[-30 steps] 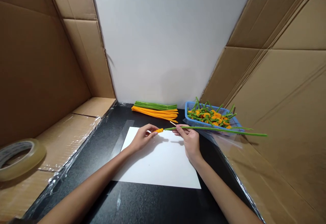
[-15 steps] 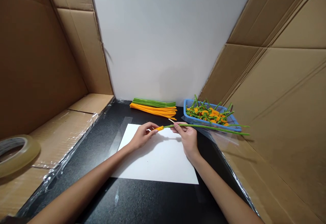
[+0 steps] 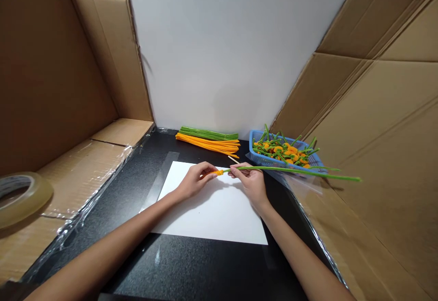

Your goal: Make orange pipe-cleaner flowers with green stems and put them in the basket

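Green pipe cleaner [image 3: 294, 170] extends farther past right hand [image 3: 251, 184].

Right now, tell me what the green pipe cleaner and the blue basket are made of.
The green pipe cleaner looks like matte chenille, probably over hidden wire, since it holds out unsupported. The blue basket looks like moulded plastic: smooth, even lattice.

Stem [image 3: 290, 170] seen as green, coil [image 3: 219, 172] as orange. Basket [image 3: 262, 157] coloured blue, mesh-patterned. Sheet [image 3: 208, 212] white, table [image 3: 191, 264] black.
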`<state>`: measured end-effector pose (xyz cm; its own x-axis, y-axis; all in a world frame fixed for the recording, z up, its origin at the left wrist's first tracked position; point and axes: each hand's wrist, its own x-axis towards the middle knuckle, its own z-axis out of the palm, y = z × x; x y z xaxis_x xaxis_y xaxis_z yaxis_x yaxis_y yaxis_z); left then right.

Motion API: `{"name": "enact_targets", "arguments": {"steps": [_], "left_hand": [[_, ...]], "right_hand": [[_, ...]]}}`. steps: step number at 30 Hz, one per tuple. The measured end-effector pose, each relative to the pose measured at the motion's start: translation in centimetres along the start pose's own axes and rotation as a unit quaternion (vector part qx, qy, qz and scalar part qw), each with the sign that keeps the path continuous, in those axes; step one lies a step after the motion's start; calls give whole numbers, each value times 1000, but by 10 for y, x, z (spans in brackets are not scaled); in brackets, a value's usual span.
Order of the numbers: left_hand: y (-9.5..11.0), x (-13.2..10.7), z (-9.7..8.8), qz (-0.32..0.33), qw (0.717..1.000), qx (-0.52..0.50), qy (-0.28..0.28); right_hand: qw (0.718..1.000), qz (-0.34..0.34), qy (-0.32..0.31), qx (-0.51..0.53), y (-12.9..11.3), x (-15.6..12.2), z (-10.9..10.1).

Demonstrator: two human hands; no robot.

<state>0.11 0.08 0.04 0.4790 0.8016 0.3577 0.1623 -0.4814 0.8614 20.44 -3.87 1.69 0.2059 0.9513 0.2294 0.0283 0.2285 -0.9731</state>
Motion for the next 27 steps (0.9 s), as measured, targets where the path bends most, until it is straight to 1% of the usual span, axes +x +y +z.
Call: {"name": "enact_targets", "arguments": {"steps": [4,9,13,15,17,19,24,27], "left_hand": [[2,0,1,-3,1000,-14,2],[2,-1,2,-5,1000,-14,-10],[1,0,2,-17,999,-26,-7],[0,0,1,-26,999,-33,1],[-1,1,2,-33,999,-37,6],[-2,1,2,-36,999,-40,3],[-1,1,3,-33,998,-53,0],[2,1,1,-26,999,-38,-17]], "right_hand": [[999,27,-6,20,3,-5,8],[999,42,-20,11,6,-9,15],[994,86,-40,54,6,-7,16],[992,97,-24,79,5,-5,14],[992,91,3,85,4,-3,12],[993,82,13,82,4,-2,10],[992,86,-38,81,6,-5,14],[991,88,-60,83,7,-6,16]]}}
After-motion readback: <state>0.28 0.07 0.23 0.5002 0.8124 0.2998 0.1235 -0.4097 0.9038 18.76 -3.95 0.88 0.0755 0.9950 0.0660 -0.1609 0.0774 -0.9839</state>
